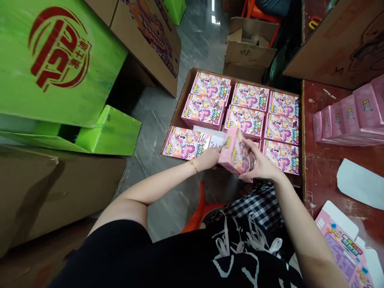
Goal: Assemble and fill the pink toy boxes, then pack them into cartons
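A small pink printed box point(233, 154) is held tilted between my two hands, slightly blurred. My right hand point(262, 163) is closed round its right side, thumb below and fingers above. My left hand point(211, 157), with a thin gold bracelet on the wrist, grips its left side; its fingertips are partly hidden behind the box. Under my hands stands an open brown carton point(183, 92), filled with rows of matching pink boxes point(240, 96). Beside my left hand a white surface with handwriting point(216, 141) shows in a gap between the boxes.
On the right, a red table point(322, 168) bears a row of pink boxes point(349, 116), a white sheet point(360, 184) and an unfolded printed box point(342, 244). Large green boxes point(18, 92) and brown cartons rise at left. Another open carton point(249, 54) stands beyond. An orange stool point(195, 214) is beneath me.
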`<state>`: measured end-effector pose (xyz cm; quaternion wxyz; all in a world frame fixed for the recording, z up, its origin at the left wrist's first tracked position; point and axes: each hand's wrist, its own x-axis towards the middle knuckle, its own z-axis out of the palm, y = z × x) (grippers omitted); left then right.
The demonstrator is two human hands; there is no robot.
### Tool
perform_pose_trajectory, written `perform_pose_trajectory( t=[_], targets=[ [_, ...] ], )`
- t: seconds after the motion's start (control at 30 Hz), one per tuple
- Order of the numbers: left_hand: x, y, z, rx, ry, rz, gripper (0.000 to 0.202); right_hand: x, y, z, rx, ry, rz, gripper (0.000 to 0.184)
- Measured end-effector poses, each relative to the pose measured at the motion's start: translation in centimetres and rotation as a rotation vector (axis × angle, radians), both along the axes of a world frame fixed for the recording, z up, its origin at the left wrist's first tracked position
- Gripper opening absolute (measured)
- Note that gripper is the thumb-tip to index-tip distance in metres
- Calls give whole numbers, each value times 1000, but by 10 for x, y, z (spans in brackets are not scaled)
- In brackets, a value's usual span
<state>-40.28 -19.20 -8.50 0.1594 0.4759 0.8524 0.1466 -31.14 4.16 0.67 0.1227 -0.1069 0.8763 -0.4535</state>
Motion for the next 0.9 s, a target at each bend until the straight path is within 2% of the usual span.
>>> perform_pose_trajectory(
  t=[0.07, 0.13, 0.23, 0.33, 0.43, 0.5, 0.67, 0.77, 0.9],
  targets=[
    [-5, -5, -3, 61, -23, -3, 37, -12, -2, -8, 149, -74, 38, 123],
    [-6, -9, -1, 70, 12, -47, 38, -24, 2, -14, 323, -109, 38, 123],
    [-4, -11, 4, 1, 80, -121, 35, -39, 12, -22, 579, -108, 53, 124],
    [-3, -10, 7, -53, 82, -115, 30, -45, 13, -29, 729, -107, 99, 123],
    [-5, -10, 6, -43, 77, -104, 27, -40, 8, -31, 777, -86, 114, 114],
    [-6, -9, 4, 24, 109, -74, 27, -35, 7, -31, 780, -70, 111, 105],
    [-9, -4, 1, 165, 212, 25, 26, -23, 15, -35, 711, -60, 109, 96],
    [-15, -5, 11, 204, 221, 70, 24, -13, 16, -41, 704, -33, 93, 75],
    [-28, -18, 36, 368, 285, 353, 27, -1, 6, -54, 754, -34, 46, 66]
  ],
)
